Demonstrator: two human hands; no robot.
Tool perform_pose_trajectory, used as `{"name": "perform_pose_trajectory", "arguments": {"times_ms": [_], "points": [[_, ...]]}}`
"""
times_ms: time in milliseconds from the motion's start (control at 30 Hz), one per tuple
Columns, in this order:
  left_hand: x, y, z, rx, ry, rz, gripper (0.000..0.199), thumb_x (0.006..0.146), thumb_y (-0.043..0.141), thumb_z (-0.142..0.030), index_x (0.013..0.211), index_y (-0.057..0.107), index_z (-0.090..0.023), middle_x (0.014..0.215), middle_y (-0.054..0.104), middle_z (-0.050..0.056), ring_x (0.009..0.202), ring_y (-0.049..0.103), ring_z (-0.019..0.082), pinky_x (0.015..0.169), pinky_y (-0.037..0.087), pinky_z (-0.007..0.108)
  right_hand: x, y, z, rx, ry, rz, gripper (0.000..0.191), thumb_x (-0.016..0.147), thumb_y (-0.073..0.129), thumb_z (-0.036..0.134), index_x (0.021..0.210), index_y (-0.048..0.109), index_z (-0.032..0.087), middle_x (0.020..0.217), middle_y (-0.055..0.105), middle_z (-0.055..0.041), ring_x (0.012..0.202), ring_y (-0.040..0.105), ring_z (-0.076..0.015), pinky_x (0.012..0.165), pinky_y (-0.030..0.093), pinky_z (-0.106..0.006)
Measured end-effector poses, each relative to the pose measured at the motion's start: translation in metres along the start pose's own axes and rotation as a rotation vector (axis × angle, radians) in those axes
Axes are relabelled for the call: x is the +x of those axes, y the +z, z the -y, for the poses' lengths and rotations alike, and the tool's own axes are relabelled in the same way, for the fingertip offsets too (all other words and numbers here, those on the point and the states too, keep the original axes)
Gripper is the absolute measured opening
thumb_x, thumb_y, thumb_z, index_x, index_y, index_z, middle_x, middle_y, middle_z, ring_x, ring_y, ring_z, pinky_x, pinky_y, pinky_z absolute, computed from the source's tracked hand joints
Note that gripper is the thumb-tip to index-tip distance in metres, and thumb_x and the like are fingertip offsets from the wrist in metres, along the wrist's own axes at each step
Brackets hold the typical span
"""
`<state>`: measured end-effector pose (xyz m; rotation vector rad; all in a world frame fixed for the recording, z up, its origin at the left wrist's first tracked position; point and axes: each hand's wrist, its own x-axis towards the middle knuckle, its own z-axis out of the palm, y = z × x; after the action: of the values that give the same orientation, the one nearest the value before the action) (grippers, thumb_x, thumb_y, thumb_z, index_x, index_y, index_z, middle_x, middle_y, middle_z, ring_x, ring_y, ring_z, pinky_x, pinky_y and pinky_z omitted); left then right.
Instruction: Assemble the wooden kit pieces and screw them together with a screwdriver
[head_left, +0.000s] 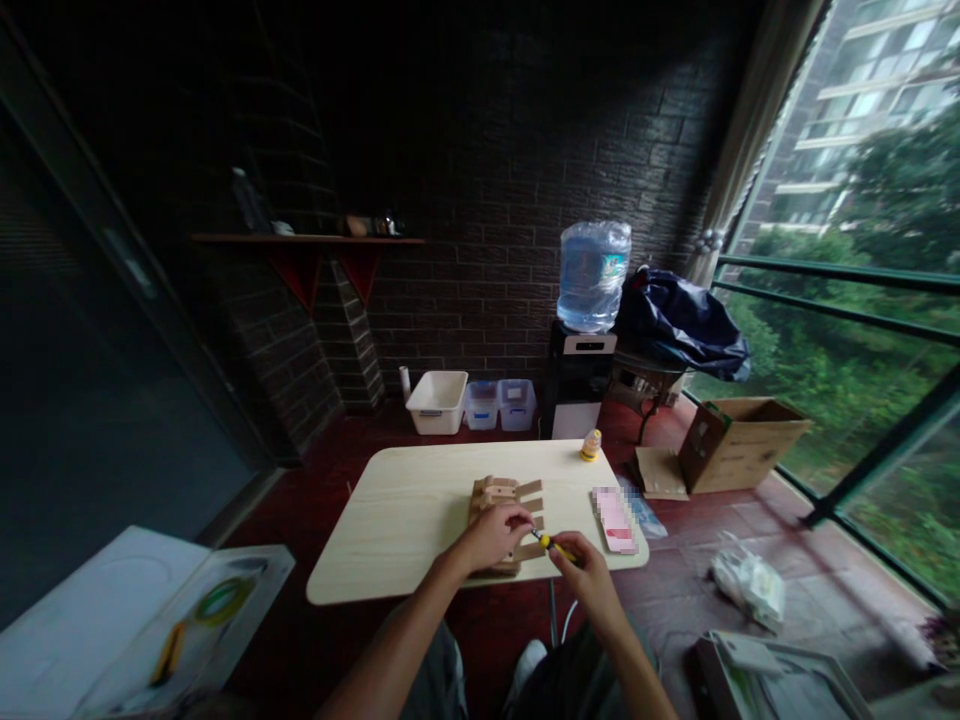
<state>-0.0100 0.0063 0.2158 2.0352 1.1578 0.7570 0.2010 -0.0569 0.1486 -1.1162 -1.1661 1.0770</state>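
My right hand point(587, 572) is closed around the handle of a yellow and black screwdriver point(553, 545), its shaft pointing left and up. At the shaft's tip, the fingers of my left hand point(501, 532) are pinched together; what they hold is too small to make out. Under and behind my left hand, a brown wooden piece point(493, 488) with several slats sticking out to the right rests on the pale table point(397, 520). My left hand and wrist hide part of it.
A small yellow-capped clear container point(591, 446) stands at the table's far right corner. A pink sheet point(616, 522) lies by the right edge. Beyond the table are plastic bins point(437, 402) and a water dispenser point(581, 375). An open case point(202, 620) is at the left, a cardboard box point(739, 445) at the right.
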Motion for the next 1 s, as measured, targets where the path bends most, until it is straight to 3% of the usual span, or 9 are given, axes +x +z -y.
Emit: {"name": "perform_pose_trajectory", "arguments": {"times_ms": [133,333,733,1000], "points": [[0.002,0.001,0.005,0.010,0.038,0.063,0.023,0.097,0.062,-0.032,0.099,0.083,-0.022,0.102,0.083,0.005,0.105,0.072,0.023,0.098,0.055,0.033,-0.002,-0.001,-0.001,-0.039,-0.005,-0.011,0.055,0.075,0.085,0.074,0.094,0.077,0.023,0.100,0.083,-0.0108,0.100,0.076,-0.0318,0.096,0.059,-0.046],[0.003,-0.004,0.010,-0.008,0.041,0.010,0.021,0.098,0.064,-0.032,0.099,0.082,-0.023,0.103,0.082,0.004,0.104,0.072,0.023,0.098,0.055,0.034,-0.002,-0.005,-0.007,0.001,0.021,-0.039,0.056,0.074,0.087,0.074,0.094,0.077,0.023,0.101,0.083,-0.0119,0.102,0.076,-0.0335,0.096,0.058,-0.047],[0.008,0.004,0.014,-0.033,-0.001,0.119,0.026,0.096,0.065,-0.035,0.102,0.086,-0.022,0.102,0.085,0.005,0.101,0.073,0.023,0.094,0.056,0.033,-0.002,-0.002,-0.008,-0.003,0.052,-0.046,0.056,0.073,0.087,0.073,0.094,0.078,0.022,0.100,0.083,-0.0122,0.099,0.076,-0.0332,0.093,0.059,-0.046],[0.015,-0.003,0.019,-0.018,-0.105,0.242,0.028,0.093,0.071,-0.040,0.104,0.087,-0.019,0.104,0.086,0.007,0.099,0.075,0.024,0.093,0.056,0.033,0.001,-0.003,-0.015,0.000,0.044,0.021,0.054,0.077,0.086,0.071,0.097,0.079,0.021,0.099,0.083,-0.0107,0.100,0.076,-0.0326,0.096,0.057,-0.046]]}}
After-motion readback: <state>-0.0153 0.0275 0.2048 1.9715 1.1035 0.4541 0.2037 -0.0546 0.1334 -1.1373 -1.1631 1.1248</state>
